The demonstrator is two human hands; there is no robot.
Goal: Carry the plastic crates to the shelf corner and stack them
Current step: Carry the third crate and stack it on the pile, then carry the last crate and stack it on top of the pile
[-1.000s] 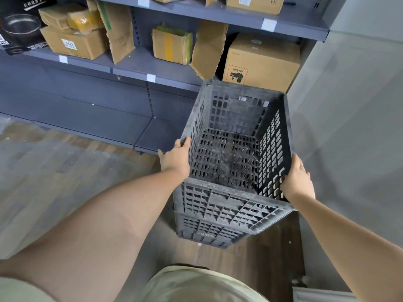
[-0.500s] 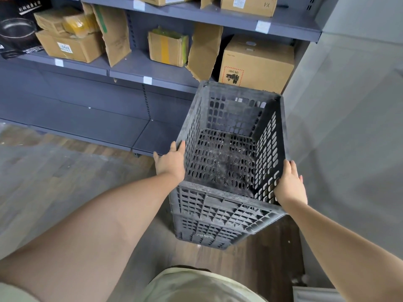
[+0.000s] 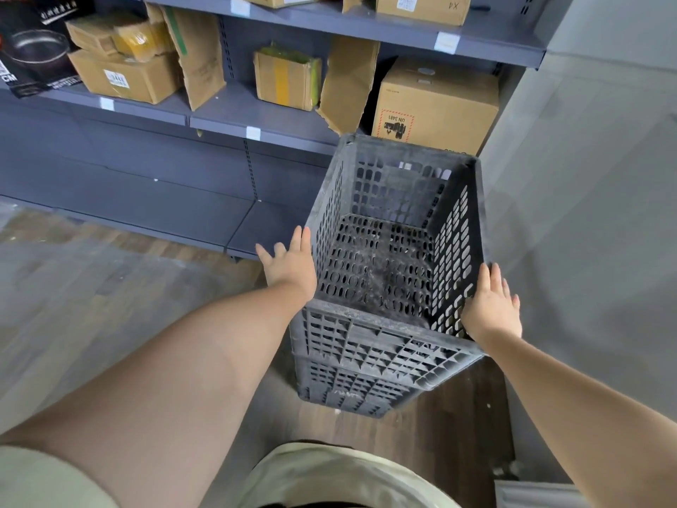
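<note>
A dark grey perforated plastic crate (image 3: pixel 395 247) sits on top of another crate (image 3: pixel 348 390) of the same kind, in the corner between the grey shelf unit and the wall. My left hand (image 3: pixel 291 265) is beside the top crate's left wall, fingers spread and straight. My right hand (image 3: pixel 492 302) lies flat against the crate's right wall near its front corner, fingers extended. Neither hand grips the crate. The top crate is empty, with dust on its floor.
The grey shelf unit (image 3: pixel 256 115) carries several cardboard boxes; a large box (image 3: pixel 436 104) stands right behind the crates. The grey wall (image 3: pixel 586 214) rises to the right. Wooden floor (image 3: pixel 91 280) spreads to the left and in front.
Both hands have let go of the top crate's walls and opened their fingers. The crate stack has stayed in the corner.
</note>
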